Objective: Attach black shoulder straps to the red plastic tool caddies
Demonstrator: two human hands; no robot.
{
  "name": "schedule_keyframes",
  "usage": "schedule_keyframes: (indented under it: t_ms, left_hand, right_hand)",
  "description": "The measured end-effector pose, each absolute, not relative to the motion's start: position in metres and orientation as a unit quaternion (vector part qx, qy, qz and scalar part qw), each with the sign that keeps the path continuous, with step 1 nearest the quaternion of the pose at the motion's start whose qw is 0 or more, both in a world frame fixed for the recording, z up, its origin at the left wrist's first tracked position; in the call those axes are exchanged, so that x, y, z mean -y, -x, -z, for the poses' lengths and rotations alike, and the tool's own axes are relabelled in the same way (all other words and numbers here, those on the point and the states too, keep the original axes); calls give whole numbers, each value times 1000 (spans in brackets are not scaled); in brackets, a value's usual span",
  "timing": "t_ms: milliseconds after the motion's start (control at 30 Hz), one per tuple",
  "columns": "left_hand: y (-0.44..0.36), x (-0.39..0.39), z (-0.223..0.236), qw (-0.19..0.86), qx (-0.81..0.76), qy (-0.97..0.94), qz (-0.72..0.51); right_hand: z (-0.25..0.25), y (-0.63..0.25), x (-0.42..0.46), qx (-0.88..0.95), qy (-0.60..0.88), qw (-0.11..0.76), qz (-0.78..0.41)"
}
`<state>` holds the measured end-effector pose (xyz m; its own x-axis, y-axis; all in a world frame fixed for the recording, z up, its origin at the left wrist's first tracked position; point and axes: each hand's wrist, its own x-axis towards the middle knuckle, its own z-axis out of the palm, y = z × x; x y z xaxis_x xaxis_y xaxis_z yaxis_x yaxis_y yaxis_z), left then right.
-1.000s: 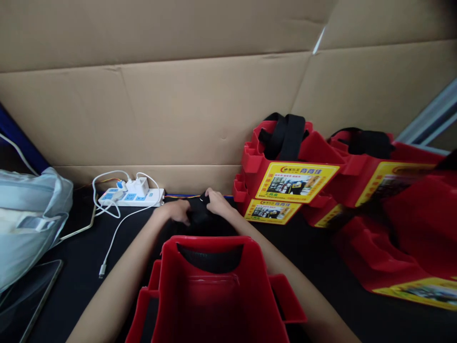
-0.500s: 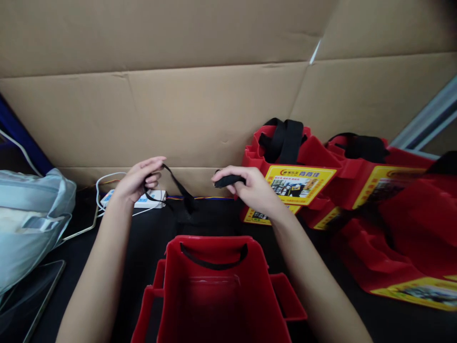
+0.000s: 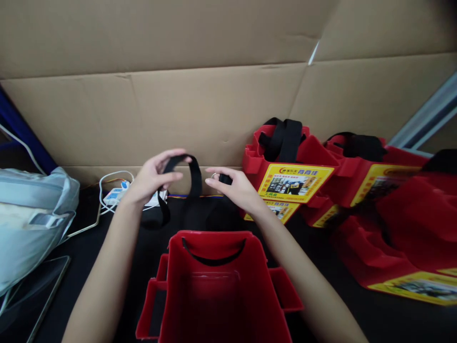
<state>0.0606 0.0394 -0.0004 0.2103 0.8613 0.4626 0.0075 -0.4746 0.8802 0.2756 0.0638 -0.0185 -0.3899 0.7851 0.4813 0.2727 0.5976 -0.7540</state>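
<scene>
Toward the near side of the black tabletop (image 3: 91, 247) stands an open red plastic bin (image 3: 214, 271), a curved slot in its far wall. Beyond it, our hands are apart: our left hand (image 3: 152, 176) holds a looped, flat black fabric strap (image 3: 195, 174); our right hand (image 3: 241, 188) curls around a small black bundle (image 3: 224, 179). Along the far edge, left, lies a white plastic power strip (image 3: 112, 196); right, stacked red plastic bins with yellow labels (image 3: 319, 152). A brown cardboard wall (image 3: 214, 114) rises behind.
</scene>
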Motion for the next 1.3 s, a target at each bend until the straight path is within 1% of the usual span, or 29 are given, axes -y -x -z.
schedule_keyframes:
  t_ms: [100,167,200,267,367,433,500,567,633,700,767,867,933,1000,1100,1167,1200,1233,1300]
  left_hand:
    - [-81,-41,8,360,-349,-776,-383]
    - [-90,-42,13,324,-333,-819,-338]
    - [-92,-43,15,317,-332,-824,-332]
    - [-95,-43,17,335,-362,-799,-344]
    - [-95,-41,16,390,-418,-727,-380]
    - [-93,-39,14,426,-418,-702,-388]
    - [-89,-38,10,486,-391,-682,-381]
    - [-81,-37,6,546,-343,-633,-429]
    - [-68,-37,2,564,-284,-559,-537]
    - [-53,-35,-1,532,-236,-498,-643]
    - [-38,-33,-4,480,-213,-468,-711]
    - [-20,-31,-7,410,-184,-446,-774]
    - [-11,-34,-7,403,-184,-443,-779]
    - [-7,-41,-4,401,-219,-445,-770]
    - [-6,-53,2,337,-297,-448,-773]
    - [-10,-57,4,290,-320,-444,-785]
    - [-13,-57,4,285,-325,-452,-780]
    - [-19,-56,4,298,-328,-471,-763]
    - [-36,-52,5,369,-334,-528,-688]
  right_hand:
    - [25,-271,-68,772,369,454,-251]
    - [27,-271,-69,801,368,432,-190]
    - [27,-272,-68,821,361,412,-162]
    - [27,-274,-67,854,345,367,-130]
    - [27,-276,-63,883,335,310,-109]
    - [28,-275,-63,890,345,285,-80]
    - [30,-273,-65,888,365,276,-49]
    - [33,-272,-68,877,396,269,-35]
    - [35,-274,-72,869,421,257,-35]
    - [38,-276,-74,867,431,247,-38]
    - [41,-277,-75,869,428,243,-42]
    - [43,-278,-75,875,422,233,-48]
    - [43,-279,-76,879,415,226,-55]
    - [40,-281,-76,888,398,219,-67]
    - [34,-285,-77,895,349,248,-124]
    - [31,-286,-78,873,331,303,-192]
    - [31,-285,-79,851,330,337,-229]
    - [31,-284,-79,827,331,370,-264]
    - [33,-280,-80,778,326,430,-322]
